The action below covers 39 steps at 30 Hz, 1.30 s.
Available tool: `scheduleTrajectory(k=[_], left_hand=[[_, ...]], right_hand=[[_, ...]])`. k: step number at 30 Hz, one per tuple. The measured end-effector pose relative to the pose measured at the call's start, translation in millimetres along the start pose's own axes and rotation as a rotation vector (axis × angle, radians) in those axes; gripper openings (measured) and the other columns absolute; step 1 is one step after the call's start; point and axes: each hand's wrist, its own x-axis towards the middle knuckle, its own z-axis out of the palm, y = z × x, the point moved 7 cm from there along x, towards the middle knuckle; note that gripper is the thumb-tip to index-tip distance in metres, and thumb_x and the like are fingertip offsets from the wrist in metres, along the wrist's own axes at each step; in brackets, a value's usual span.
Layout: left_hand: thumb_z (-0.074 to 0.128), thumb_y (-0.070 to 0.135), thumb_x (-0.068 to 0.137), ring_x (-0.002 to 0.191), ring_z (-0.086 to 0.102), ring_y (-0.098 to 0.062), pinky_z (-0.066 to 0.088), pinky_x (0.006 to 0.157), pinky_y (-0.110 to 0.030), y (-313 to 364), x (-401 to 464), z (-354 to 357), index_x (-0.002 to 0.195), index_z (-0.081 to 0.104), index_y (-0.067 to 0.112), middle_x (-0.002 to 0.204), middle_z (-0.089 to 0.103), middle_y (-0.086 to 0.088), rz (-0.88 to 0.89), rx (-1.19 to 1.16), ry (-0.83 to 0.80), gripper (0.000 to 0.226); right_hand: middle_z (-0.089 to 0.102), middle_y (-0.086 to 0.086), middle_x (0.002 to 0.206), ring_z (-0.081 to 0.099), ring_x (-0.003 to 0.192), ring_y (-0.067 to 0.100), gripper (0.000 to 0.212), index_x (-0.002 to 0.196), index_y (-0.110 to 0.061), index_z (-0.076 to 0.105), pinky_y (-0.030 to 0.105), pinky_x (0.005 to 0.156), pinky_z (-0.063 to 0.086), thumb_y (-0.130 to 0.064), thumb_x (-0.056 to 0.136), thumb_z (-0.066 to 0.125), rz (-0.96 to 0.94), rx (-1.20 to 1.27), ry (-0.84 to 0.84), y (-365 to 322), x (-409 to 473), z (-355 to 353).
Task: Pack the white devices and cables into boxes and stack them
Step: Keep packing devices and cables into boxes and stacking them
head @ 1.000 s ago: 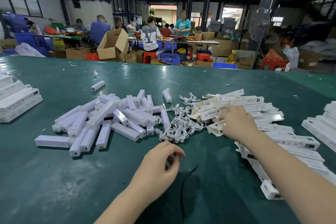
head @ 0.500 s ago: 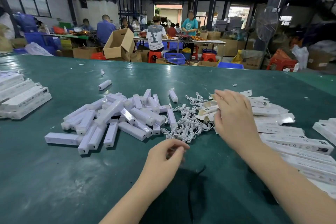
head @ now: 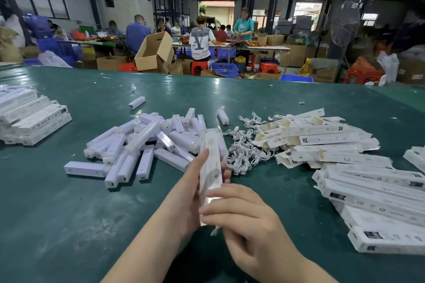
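White carton (head: 210,165), long and narrow, is held between both hands above the green table (head: 69,225), its far end pointing away toward the piles. The left hand (head: 186,195) lies along its left side with fingers stretched up the length and fingertips peeping round the right edge. The right hand (head: 243,220) curls over the near end, fingers wrapped across it; a small flap sticks out below. Just beyond the carton sits a tangle of white cables (head: 243,151). To its left is a loose heap of white devices (head: 149,145), with one stray device (head: 136,102) farther back. To the right lies a spread of flat and folded boxes (head: 322,142), running down the near right side. A neat stack of packed boxes (head: 32,119) sits at the far left. Behind the table, workers (head: 200,39) sit among cardboard boxes (head: 154,50) and red stools (head: 199,67).
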Motion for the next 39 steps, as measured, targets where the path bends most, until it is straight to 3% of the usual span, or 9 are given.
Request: scheduleTrajectory(k=[4, 7, 12, 16, 20, 26, 30, 33, 39], left_hand=[[0.073, 0.028, 0.076, 0.047, 0.056, -0.012, 0.047, 0.044, -0.020, -6.1, -4.5, -2.6, 0.091, 0.056, 0.007, 0.062, 0.056, -0.002, -0.059, 0.117, 0.039, 0.031], [0.059, 0.015, 0.086, 0.050, 0.058, -0.013, 0.049, 0.047, -0.020, -11.0, -8.3, 2.6, 0.086, 0.058, 0.005, 0.063, 0.061, -0.003, -0.124, 0.092, 0.014, 0.010], [0.048, 0.008, 0.092, 0.079, 0.071, -0.015, 0.059, 0.069, -0.026, -3.7, -5.8, 6.3, 0.114, 0.063, -0.003, 0.103, 0.073, -0.011, -0.056, -0.003, 0.025, 0.029], [0.048, 0.011, 0.096, 0.073, 0.072, -0.015, 0.059, 0.069, -0.029, 0.1, -4.7, 1.9, 0.109, 0.063, -0.001, 0.092, 0.075, -0.008, -0.003, -0.044, 0.049, 0.023], [0.050, 0.008, 0.096, 0.070, 0.073, -0.019, 0.061, 0.062, -0.030, 2.0, -4.4, 1.4, 0.093, 0.058, 0.001, 0.081, 0.073, -0.012, 0.025, -0.136, 0.063, 0.011], [0.065, 0.025, 0.084, 0.071, 0.072, -0.019, 0.059, 0.057, -0.029, 1.9, -1.9, -0.9, 0.095, 0.059, 0.004, 0.081, 0.071, -0.009, 0.060, -0.107, 0.051, 0.023], [0.076, 0.035, 0.065, 0.076, 0.072, -0.015, 0.059, 0.062, -0.028, 6.5, -3.9, 2.1, 0.110, 0.065, 0.007, 0.091, 0.073, -0.004, 0.101, -0.169, -0.018, 0.054], [0.076, 0.050, 0.054, 0.067, 0.070, -0.012, 0.056, 0.058, -0.024, 11.2, -2.3, 4.7, 0.105, 0.062, 0.012, 0.078, 0.071, 0.002, 0.181, -0.173, -0.023, 0.064], [0.074, 0.063, 0.035, 0.046, 0.060, -0.010, 0.052, 0.049, -0.018, 15.7, 10.5, -9.4, 0.078, 0.056, 0.013, 0.053, 0.056, 0.006, 0.267, -0.150, 0.139, 0.068]], right_hand=[[0.072, -0.007, 0.086, 0.064, 0.106, 0.013, 0.030, 0.064, -0.012, 0.069, 0.038, 0.097, 0.048, 0.017, 0.062, 0.065, -0.002, -0.027, -0.094, 1.0, -0.5, -0.3], [0.073, -0.005, 0.092, 0.064, 0.108, 0.015, 0.030, 0.059, -0.012, 0.066, 0.039, 0.098, 0.047, 0.017, 0.062, 0.061, 0.028, -0.019, -0.050, 1.1, -0.2, -3.4], [0.065, -0.001, 0.115, 0.060, 0.115, 0.017, 0.021, 0.086, -0.010, 0.073, 0.032, 0.096, 0.048, -0.009, 0.087, 0.052, 0.313, 0.130, 0.168, 12.6, -3.5, -18.5], [0.062, -0.004, 0.116, 0.058, 0.117, 0.012, 0.026, 0.102, -0.018, 0.072, 0.019, 0.097, 0.045, -0.022, 0.077, 0.076, 0.380, 0.061, 0.101, 14.0, -4.1, -14.6], [0.059, -0.009, 0.101, 0.058, 0.095, 0.006, 0.026, 0.098, -0.018, 0.068, 0.013, 0.081, 0.046, -0.011, 0.074, 0.076, 0.379, -0.054, 0.046, 15.5, -6.6, -5.1], [0.060, -0.009, 0.083, 0.062, 0.074, 0.013, 0.024, 0.083, -0.030, 0.065, 0.017, 0.064, 0.050, -0.005, 0.080, 0.064, 0.623, 0.133, 0.152, 29.3, -11.0, -14.3], [0.067, 0.006, 0.072, 0.068, 0.066, 0.020, 0.021, 0.078, -0.014, 0.069, 0.027, 0.062, 0.057, 0.006, 0.084, 0.068, 0.944, 0.717, 0.272, 42.0, -21.3, -1.9], [0.067, 0.013, 0.074, 0.067, 0.062, 0.027, 0.010, 0.081, -0.004, 0.066, 0.033, 0.059, 0.058, 0.004, 0.085, 0.068, 1.065, 0.983, 0.307, 42.7, -24.8, 8.1], [0.063, -0.002, 0.082, 0.065, 0.067, 0.012, 0.016, 0.082, -0.028, 0.059, 0.036, 0.064, 0.060, -0.017, 0.078, 0.070, 0.812, 0.494, 0.036, 29.4, -16.9, 4.1]])
